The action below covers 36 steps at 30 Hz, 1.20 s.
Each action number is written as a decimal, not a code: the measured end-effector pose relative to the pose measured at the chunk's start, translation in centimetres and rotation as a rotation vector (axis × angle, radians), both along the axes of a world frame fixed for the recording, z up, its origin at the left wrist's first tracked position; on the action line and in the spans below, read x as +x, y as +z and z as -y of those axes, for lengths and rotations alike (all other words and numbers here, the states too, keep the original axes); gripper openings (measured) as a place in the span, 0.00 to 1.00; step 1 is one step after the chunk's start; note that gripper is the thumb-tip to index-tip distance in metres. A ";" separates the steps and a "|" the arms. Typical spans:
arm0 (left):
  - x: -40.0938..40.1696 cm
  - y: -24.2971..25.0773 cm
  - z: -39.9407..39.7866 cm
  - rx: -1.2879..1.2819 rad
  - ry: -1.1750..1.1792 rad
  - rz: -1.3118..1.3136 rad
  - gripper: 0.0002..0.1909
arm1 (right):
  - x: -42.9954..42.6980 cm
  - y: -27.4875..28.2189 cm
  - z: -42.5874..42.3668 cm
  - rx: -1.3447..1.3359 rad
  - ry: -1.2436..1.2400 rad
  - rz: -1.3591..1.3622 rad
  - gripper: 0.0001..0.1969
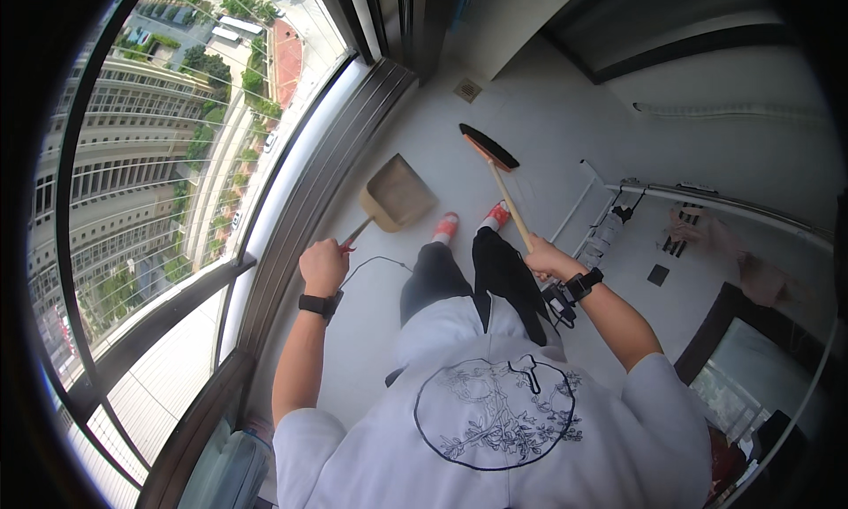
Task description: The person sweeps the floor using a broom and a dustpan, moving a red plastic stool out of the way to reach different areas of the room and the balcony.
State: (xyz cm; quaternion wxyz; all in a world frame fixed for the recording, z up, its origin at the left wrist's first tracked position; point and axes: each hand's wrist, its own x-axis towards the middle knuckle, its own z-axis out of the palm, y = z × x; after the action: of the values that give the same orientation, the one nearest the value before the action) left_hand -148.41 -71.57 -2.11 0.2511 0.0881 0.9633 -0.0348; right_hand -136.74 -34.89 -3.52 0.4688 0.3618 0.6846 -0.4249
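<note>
My left hand [324,268] is closed on the handle of a beige dustpan [399,194], whose pan is tilted near the window side, left of my feet; it looks slightly blurred. My right hand [547,258] grips the pale stick of a broom [491,149]. The broom's orange head with dark bristles lies ahead of my feet, to the right of the dustpan and apart from it. Whether the pan touches the floor I cannot tell. Both wrists wear black bands.
A window with a dark sliding track [318,171] runs along the left. A square floor drain [468,90] lies beyond the broom. On the right stands a white metal rack [715,201] with hanging things. A thin cord [379,258] shows near my left hand.
</note>
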 end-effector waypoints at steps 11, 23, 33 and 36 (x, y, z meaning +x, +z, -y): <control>-0.3 2.1 -3.8 0.018 -0.001 -0.015 0.12 | 0.5 7.7 -9.4 -0.704 -0.683 0.195 0.07; -0.2 9.5 -18.8 0.025 0.030 -0.009 0.10 | 1.9 13.1 -23.9 -0.008 -0.369 -0.240 0.16; 0.5 6.6 -28.4 0.042 -0.030 -0.069 0.17 | -6.2 3.0 -33.3 0.372 -0.103 -0.142 0.31; -0.1 6.6 -30.0 0.042 -0.022 -0.097 0.18 | -2.7 -0.7 -30.6 0.440 0.042 -0.287 0.32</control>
State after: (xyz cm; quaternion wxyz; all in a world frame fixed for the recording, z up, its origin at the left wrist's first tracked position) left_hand -148.47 -41.54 4.51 0.2017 0.1023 0.9739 -0.0214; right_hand -139.48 -4.25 -4.17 0.2859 0.3769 0.8272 -0.3031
